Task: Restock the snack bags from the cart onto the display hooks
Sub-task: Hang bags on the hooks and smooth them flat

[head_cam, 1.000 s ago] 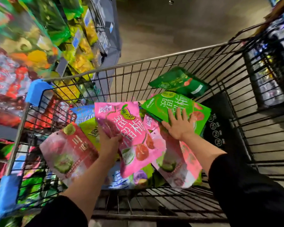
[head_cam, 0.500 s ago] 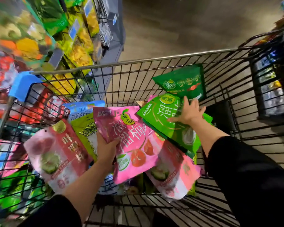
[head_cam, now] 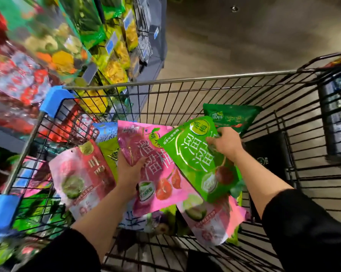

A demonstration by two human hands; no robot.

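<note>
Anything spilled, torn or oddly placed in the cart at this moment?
Nothing stands out. The bags lie jumbled in the cart, which looks normal for loose stock. The left hand grips a pink bag and the right hand lifts a green bag. No tears or spills show.

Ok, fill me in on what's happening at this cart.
A person is picking snack bags out of a wire cart beside a display of hanging snacks. The left hand grips a pink bag; the right hand holds a green bag lifted above the pile. More bags lie in the cart, including a dark green bag at the far end. Neither held bag is on a hook yet.
</note>
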